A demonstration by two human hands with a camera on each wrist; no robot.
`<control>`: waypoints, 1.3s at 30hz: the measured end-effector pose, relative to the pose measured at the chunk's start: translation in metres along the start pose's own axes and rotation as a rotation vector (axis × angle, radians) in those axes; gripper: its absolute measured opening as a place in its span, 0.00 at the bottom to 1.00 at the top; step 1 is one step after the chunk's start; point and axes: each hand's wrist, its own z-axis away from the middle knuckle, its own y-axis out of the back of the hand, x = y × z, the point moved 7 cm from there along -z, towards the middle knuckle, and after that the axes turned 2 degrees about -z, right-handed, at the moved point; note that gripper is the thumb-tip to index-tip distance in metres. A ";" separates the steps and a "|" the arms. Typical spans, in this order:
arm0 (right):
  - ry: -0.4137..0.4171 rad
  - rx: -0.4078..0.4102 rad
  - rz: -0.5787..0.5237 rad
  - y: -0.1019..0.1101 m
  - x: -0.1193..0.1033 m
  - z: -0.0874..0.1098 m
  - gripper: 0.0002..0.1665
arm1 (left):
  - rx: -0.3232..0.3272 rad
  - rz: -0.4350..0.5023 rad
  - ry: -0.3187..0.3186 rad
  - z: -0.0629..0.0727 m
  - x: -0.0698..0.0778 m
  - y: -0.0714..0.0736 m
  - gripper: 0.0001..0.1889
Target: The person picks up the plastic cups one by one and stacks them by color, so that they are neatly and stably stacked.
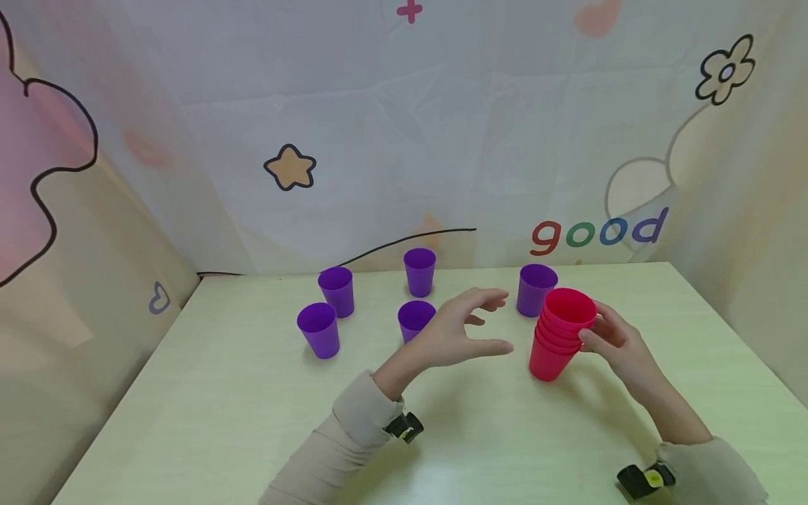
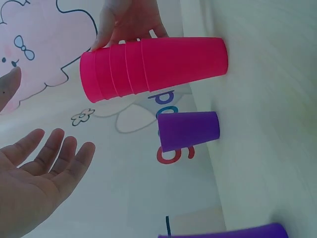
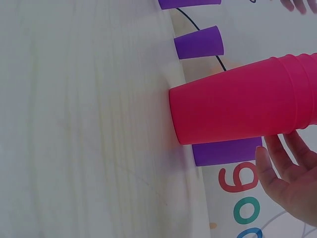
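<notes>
A stack of red plastic cups [image 1: 550,358], nested with rims up, stands upright on the table at the right. My right hand [image 1: 621,351] holds it from the right near the upper rims, thumb in front and fingers partly hidden behind. In the right wrist view, the fingertips [image 3: 267,153] touch the side of the red stack [image 3: 228,104]. My left hand [image 1: 457,330] hovers left of the stack, thumb and fingers spread apart with nothing between them. Behind the left hand is a purple cup [image 1: 415,317], partly covered by it.
Another purple cup [image 1: 535,291] stands just behind the red stack. Farther left are more upright purple cups: one at the back [image 1: 419,272] and two at the left, a rear cup [image 1: 337,291] and a front cup [image 1: 320,333]. A printed cloth [image 1: 379,126] hangs behind the table [image 1: 221,421].
</notes>
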 end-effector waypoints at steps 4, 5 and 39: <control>0.000 -0.002 0.002 0.000 0.001 -0.001 0.25 | 0.015 -0.028 -0.019 0.012 -0.002 0.008 0.35; 0.002 -0.002 -0.003 0.000 0.001 -0.001 0.25 | 0.019 -0.031 -0.023 0.015 -0.003 0.010 0.35; -0.034 0.023 0.057 0.002 0.003 -0.001 0.26 | 0.395 -0.147 0.016 0.112 -0.052 0.108 0.31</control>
